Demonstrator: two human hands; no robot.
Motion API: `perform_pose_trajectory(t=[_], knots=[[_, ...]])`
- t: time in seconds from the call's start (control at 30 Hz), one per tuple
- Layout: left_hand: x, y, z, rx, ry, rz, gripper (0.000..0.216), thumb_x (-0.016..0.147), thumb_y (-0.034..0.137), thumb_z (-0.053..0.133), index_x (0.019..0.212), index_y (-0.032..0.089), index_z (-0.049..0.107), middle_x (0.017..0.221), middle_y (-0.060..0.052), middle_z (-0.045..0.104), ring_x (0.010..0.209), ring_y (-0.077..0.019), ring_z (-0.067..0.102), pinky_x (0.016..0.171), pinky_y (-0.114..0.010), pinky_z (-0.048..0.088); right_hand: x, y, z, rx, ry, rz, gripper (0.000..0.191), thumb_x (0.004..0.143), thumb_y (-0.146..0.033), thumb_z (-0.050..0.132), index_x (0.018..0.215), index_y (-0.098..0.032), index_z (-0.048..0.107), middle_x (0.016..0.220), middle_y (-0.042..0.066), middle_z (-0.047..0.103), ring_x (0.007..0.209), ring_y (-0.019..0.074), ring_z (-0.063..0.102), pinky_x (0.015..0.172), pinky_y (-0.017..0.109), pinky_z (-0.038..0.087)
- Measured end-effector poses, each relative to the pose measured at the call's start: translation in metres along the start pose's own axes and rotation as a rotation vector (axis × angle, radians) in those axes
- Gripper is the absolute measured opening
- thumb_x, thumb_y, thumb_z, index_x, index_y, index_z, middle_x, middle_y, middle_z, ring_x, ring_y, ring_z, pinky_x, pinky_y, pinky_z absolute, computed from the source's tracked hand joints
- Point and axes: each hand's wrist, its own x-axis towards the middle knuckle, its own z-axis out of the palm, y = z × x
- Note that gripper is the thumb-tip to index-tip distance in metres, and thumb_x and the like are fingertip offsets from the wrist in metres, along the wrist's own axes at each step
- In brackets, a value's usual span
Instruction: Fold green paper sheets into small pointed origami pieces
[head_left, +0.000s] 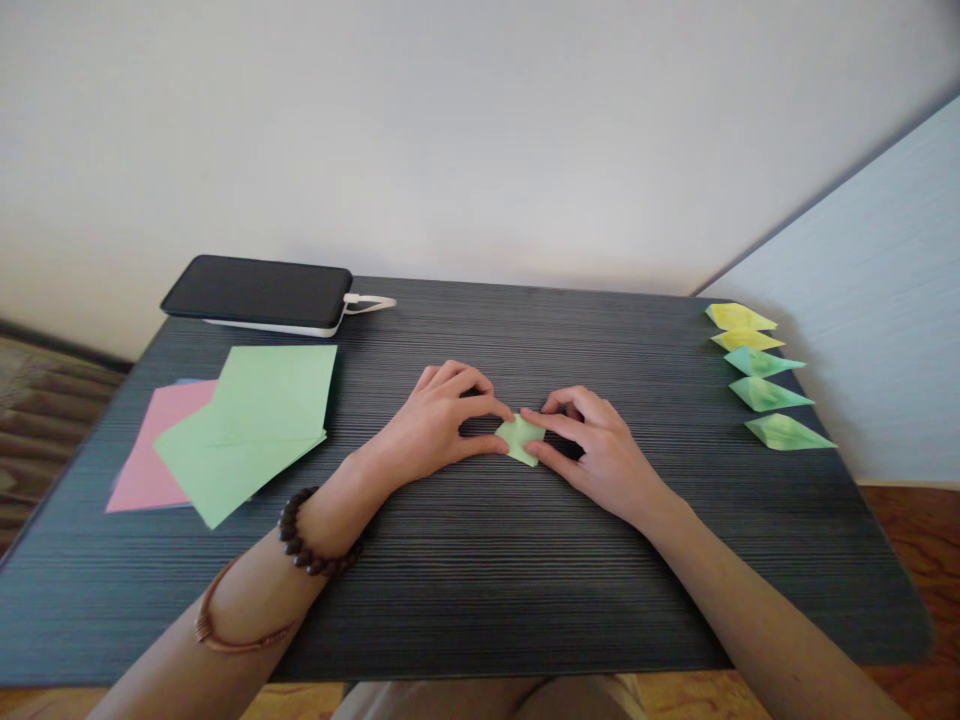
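A small folded piece of light green paper lies at the middle of the dark table. My left hand grips its left side, thumb at the lower edge and index finger at the top. From the other side, my right hand holds the paper with index fingertip on its upper part and thumb on its right edge. Both hands rest close to the tabletop, their fingertips nearly meeting over the paper. The fingertips cover parts of its edges.
Green sheets lie over a pink sheet at the left. Behind them is a black phone-like device on a white block, with a white cable. Several folded yellow and green paper pieces line the right side. A wall rises behind.
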Motion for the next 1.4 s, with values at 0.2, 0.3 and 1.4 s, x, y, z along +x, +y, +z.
perform_pose_trajectory(t=[0.2, 0.3, 1.4], knots=[[0.001, 0.0, 0.001, -0.011, 0.027, 0.011, 0.018, 0.09, 0.034, 0.052, 0.099, 0.027, 0.066, 0.101, -0.003, 0.055, 0.095, -0.0183, 0.048, 0.084, -0.034, 0.036, 0.003, -0.009, 0.005, -0.026, 0.09, 0.068, 0.036, 0.088, -0.04, 0.055, 0.117, -0.02, 0.061, 0.102, 0.007, 0.058, 0.092, 0.0191, 0.055, 0.081, 0.035, 0.044], [0.001, 0.005, 0.001, 0.033, 0.051, -0.033, 0.019, 0.091, 0.032, 0.049, 0.094, 0.026, 0.068, 0.099, -0.004, 0.055, 0.096, -0.0192, 0.047, 0.083, -0.035, 0.035, 0.002, -0.011, 0.006, -0.051, 0.093, 0.067, 0.028, 0.09, -0.037, 0.052, 0.11, -0.023, 0.065, 0.099, 0.006, 0.06, 0.083, 0.0165, 0.055, 0.076, 0.033, 0.044], [0.0, 0.018, 0.006, 0.098, 0.053, -0.243, 0.04, 0.073, 0.055, 0.066, 0.095, 0.022, 0.057, 0.109, -0.007, 0.044, 0.108, -0.0276, 0.038, 0.097, -0.048, 0.033, 0.01, 0.001, -0.012, 0.148, -0.008, 0.204, 0.01, 0.083, -0.031, 0.063, 0.089, -0.032, 0.072, 0.083, 0.001, 0.066, 0.079, 0.0186, 0.054, 0.072, 0.037, 0.038]])
